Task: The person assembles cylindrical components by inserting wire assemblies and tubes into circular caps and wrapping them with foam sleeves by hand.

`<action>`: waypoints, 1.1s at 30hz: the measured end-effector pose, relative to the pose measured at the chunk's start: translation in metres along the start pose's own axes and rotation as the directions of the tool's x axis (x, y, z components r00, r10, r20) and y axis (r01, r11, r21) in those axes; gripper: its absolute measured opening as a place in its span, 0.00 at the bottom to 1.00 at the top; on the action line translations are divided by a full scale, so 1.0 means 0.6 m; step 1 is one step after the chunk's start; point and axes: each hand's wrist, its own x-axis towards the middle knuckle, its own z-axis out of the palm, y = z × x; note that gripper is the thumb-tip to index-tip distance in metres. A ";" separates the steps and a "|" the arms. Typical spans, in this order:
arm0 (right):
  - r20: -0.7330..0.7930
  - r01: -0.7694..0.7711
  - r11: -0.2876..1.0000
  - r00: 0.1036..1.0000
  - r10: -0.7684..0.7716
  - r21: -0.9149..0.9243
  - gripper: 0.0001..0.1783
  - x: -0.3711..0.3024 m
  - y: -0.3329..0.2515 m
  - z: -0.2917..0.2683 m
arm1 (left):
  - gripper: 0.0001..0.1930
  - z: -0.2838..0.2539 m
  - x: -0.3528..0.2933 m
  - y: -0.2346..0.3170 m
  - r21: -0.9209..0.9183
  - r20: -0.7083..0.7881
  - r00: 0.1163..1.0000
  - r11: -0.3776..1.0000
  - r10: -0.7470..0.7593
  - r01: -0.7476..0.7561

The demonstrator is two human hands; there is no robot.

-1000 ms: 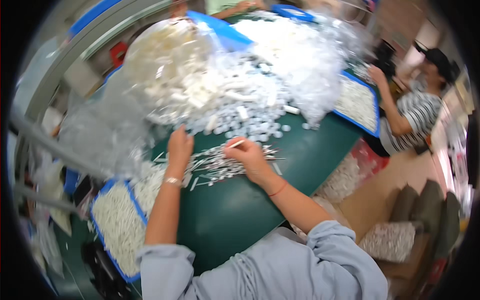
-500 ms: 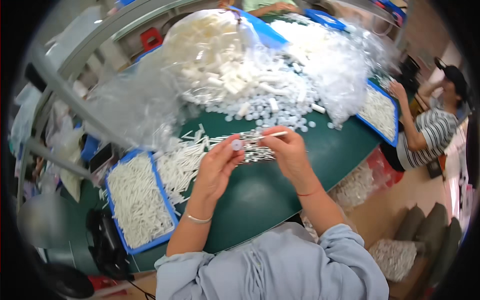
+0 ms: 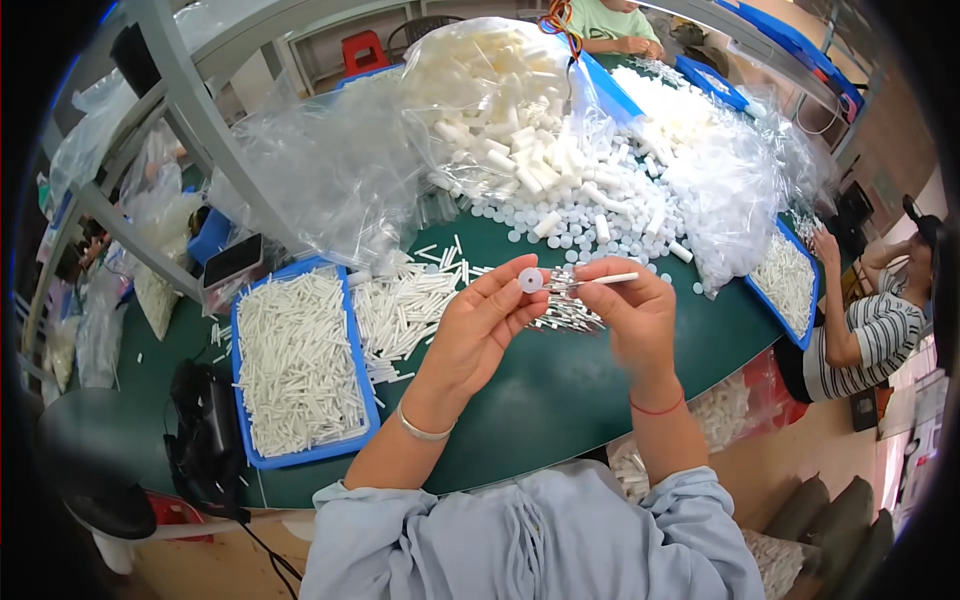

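Observation:
In front of me my left hand (image 3: 482, 328) pinches a small round translucent disc (image 3: 531, 280) with a hole at its centre. Close beside it, my right hand (image 3: 638, 310) has a thin white stick (image 3: 617, 278) between thumb and fingers. The disc and the stick's metal-looking inner end nearly meet; whether they touch I cannot tell. Below the fingers lies a bunch of thin shiny metal pieces (image 3: 566, 316) on the green table. Left of my hands spreads a loose pile of white sticks (image 3: 405, 312).
A blue tray (image 3: 373, 385) full of white sticks stands at left, near a phone (image 3: 232, 260). Behind are a clear bag of white cylinders (image 3: 490, 90) and scattered translucent discs (image 3: 570, 235). A person in a striped shirt (image 3: 870, 335) sits at right by another blue tray (image 3: 768, 306).
The whole view has shifted, so the table and hands appear farther right. Both hands keep their pinch on the disc and the stick, still close together.

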 end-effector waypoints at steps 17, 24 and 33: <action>-0.158 0.052 0.986 0.984 -0.077 -0.158 0.08 -0.017 0.035 -0.002 | 0.17 0.005 -0.010 -0.007 0.223 -0.001 0.992 0.967 0.127 -0.124; -0.057 0.215 0.847 0.959 -0.277 -0.486 0.07 -0.021 0.033 -0.021 | 0.17 0.008 -0.009 -0.020 0.357 0.004 0.986 0.921 0.168 -0.158; 0.172 0.376 0.704 0.922 -0.346 -0.602 0.08 -0.016 0.030 -0.022 | 0.16 0.005 -0.005 -0.021 0.331 0.018 0.999 0.942 0.050 -0.053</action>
